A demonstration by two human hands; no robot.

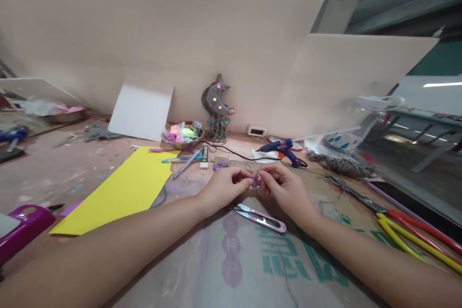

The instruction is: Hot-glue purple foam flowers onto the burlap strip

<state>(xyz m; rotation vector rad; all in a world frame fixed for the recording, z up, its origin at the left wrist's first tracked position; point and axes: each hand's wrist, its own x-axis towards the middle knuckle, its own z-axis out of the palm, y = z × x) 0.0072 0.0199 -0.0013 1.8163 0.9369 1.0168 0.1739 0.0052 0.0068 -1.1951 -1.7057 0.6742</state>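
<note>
pale boards (pixel 162 33) wall off the back, so no room to push things that way. pinkish counter (pixel 29 178) runs wide in front, its near edge not in view. printed covering (pixel 202 269) lies under the work; most elbow room is toward the wearer, between the forearms. yellow sheet (pixel 119 192) sits beside the left forearm, which crosses over close to its near edge. on the right, a tool with red and yellow handles (pixel 373 203) lies near the other forearm, so swinging wide there risks a knock. crescent ornament (pixel 216 98) stands at the back. both hands meet mid-counter: left hand (pixel 225 187) pinching with thumb and forefinger, right hand (pixel 283 190) closed in on the same spot from its side, both on one small item. glue gun (pixel 279 147) lies just beyond the right hand, cord running left. pink snips (pixel 252 212) lie just below the hands, on the near side. smallest: purple piece (pixel 256 181), between the fingertips, detail too small to read. step looks like fingertip shaping or adjusting; next move calls for a light grip, small motions, wrists off the snips.
</note>
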